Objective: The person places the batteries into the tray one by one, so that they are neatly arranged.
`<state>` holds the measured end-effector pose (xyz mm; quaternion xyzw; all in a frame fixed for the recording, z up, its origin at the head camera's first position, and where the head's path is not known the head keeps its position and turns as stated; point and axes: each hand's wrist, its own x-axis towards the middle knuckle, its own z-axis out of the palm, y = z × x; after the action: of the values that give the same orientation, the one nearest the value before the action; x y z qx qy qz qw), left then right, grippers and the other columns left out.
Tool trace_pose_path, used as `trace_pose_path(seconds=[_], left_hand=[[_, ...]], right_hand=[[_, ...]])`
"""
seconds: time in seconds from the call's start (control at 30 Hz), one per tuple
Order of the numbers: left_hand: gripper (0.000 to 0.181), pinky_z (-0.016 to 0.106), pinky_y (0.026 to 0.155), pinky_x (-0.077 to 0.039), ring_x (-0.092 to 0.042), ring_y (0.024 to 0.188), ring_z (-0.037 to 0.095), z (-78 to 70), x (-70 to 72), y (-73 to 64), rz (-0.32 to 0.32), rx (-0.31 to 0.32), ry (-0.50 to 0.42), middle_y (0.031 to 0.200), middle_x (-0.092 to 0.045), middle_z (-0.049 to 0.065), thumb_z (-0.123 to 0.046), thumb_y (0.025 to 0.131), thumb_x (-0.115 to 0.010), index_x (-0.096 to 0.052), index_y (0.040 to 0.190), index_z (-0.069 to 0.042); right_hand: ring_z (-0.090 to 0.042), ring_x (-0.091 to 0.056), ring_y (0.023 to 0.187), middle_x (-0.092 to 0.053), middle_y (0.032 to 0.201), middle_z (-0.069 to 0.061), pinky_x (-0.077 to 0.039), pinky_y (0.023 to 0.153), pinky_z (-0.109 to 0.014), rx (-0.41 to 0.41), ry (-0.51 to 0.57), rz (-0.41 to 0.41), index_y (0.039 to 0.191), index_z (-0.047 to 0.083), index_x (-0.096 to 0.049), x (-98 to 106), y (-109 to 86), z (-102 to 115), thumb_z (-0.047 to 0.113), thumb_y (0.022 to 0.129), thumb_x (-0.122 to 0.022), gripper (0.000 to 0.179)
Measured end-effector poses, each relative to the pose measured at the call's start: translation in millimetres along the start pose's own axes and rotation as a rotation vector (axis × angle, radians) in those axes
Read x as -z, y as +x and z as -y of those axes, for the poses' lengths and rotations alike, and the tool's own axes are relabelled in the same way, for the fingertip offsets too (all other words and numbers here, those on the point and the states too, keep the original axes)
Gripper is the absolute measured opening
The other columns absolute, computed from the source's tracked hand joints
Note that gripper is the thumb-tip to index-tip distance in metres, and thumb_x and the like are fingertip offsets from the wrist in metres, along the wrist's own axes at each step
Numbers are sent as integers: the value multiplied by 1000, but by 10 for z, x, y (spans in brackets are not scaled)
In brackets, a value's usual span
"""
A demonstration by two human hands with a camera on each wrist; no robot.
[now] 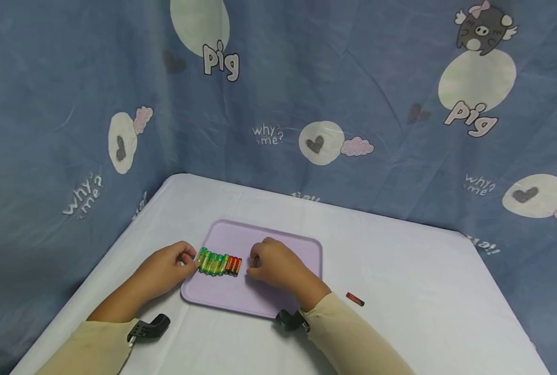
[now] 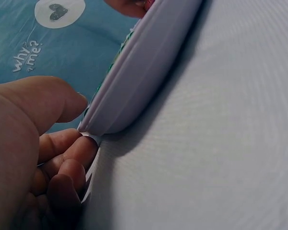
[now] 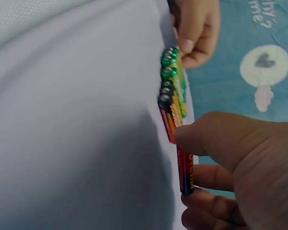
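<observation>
A row of AAA-size batteries [image 1: 214, 263], green ones at the left and red-and-black ones at the right, lies side by side on a lilac tray [image 1: 255, 307]. My right hand [image 1: 274, 263] pinches a red-and-black battery [image 3: 186, 167] between thumb and fingers, just right of the row. In the right wrist view its top end is covered by the thumb. At the tray's left rim is my left hand [image 1: 168, 268], its fingers loosely bent. Its thumb tip sits right by the leftmost green battery, and the left wrist view shows its fingers beside the rim.
One more red-and-black battery [image 1: 355, 299] lies on the white-covered table [image 1: 423, 291], right of the tray. Wrist cameras with black housings [image 1: 149, 328] are strapped over both sleeves. A blue printed curtain [image 1: 278, 94] hangs behind and to the left of the table.
</observation>
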<state>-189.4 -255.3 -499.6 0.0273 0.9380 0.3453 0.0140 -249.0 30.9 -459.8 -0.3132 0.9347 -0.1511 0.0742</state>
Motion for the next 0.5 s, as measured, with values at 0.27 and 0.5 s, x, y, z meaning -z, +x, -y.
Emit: trace_pose_path(seconds=[0.27,0.5], left_hand=[[19,36,75,-44,-54,80,14,9,-6,16,-13,-15,-3,91,-64,-4,-27,96,-70,-66,109,-13],[20,35,76,-44,-54,80,14,34,-3,10,-11,-8,-2,92,-65,-4,-28,96,-70,-65,110,-13]], right_hand=[[-10,-57,84,-60,99,3,-51,83,-28,-22,-50,45,102,16,-72,-49,43,60,31,85,-84,25],[-11,-57,89,-60,100,4,-51,84,-28,2,-85,62,106,17,-74,24,49,74,28,87,-84,24]])
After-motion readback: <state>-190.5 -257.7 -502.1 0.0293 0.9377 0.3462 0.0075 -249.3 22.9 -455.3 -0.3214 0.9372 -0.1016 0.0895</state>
